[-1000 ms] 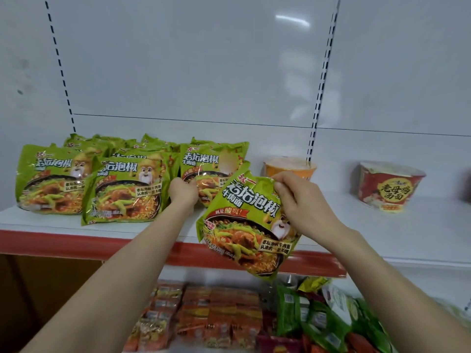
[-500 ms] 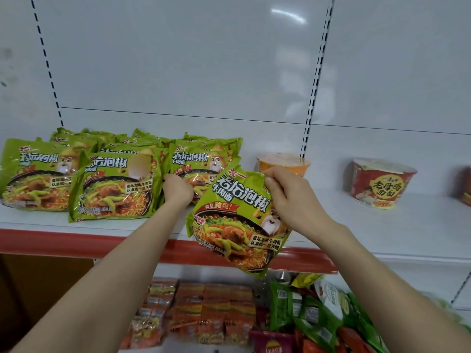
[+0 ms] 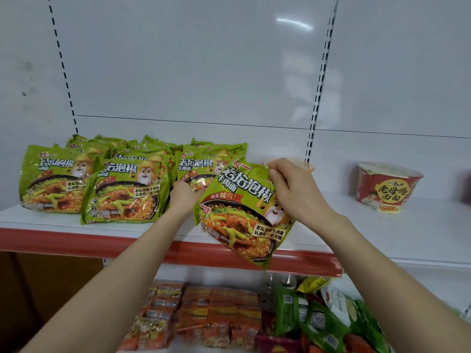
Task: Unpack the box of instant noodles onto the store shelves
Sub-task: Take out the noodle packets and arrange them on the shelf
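Observation:
Several green instant noodle packets [image 3: 127, 189] stand in three leaning stacks on the left part of the white shelf [image 3: 382, 233] with a red front edge. My right hand [image 3: 293, 189] pinches the top right corner of another green packet [image 3: 242, 215], which hangs tilted over the shelf's front edge, just right of the stacks. My left hand [image 3: 183, 197] rests curled against the lower left of the rightmost stack [image 3: 201, 166]. Its fingers are hidden behind the knuckles. The box is not in view.
An orange cup noodle [image 3: 303, 165] stands behind my right hand. A red bowl noodle [image 3: 384, 187] sits further right on the shelf. On the shelf below lie orange snack packs [image 3: 204, 317] and green bags [image 3: 313, 317]. The white back panel rises behind.
Both hands stay almost where they were. The held packet stays tilted at the shelf edge; only the view has shifted a little.

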Available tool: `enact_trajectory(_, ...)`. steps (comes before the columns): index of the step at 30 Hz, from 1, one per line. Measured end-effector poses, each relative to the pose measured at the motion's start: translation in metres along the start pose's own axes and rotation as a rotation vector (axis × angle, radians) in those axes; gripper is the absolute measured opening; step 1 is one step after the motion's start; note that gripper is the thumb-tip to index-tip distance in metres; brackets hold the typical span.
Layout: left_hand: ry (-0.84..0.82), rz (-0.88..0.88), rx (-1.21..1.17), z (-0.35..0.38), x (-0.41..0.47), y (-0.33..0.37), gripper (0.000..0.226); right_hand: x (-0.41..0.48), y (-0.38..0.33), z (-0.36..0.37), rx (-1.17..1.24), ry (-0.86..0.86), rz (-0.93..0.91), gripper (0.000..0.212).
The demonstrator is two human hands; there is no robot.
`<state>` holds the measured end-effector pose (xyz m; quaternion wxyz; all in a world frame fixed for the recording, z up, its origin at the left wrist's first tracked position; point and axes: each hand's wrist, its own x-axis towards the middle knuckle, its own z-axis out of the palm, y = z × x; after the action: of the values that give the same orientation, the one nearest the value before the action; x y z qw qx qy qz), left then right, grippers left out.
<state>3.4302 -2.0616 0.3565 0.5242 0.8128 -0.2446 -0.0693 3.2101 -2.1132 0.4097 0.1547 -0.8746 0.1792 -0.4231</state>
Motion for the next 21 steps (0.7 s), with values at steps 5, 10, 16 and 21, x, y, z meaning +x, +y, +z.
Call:
enact_trajectory(5, -0.069, 0.066, -0.021, -0.009, -0.003, -0.008, 0.012, 0.017, -0.006, 0.000, -0.003, 0.043, -0.017, 0.025)
enact_trajectory(10, -0.107, 0.366, 0.369, -0.018, 0.000, -0.023, 0.033, 0.047, -0.009, 0.009, -0.051, 0.045, -0.024, 0.027)
enact_trajectory(16, 0.139, 0.746, 0.570, -0.044, -0.043, -0.039, 0.037, 0.077, -0.006, 0.027, -0.129, 0.019, -0.010, 0.030)
enact_trajectory(21, 0.088, 0.896, 0.585, -0.054, -0.067, -0.069, 0.054, 0.098, -0.006, 0.057, -0.231, -0.106, -0.016, 0.030)
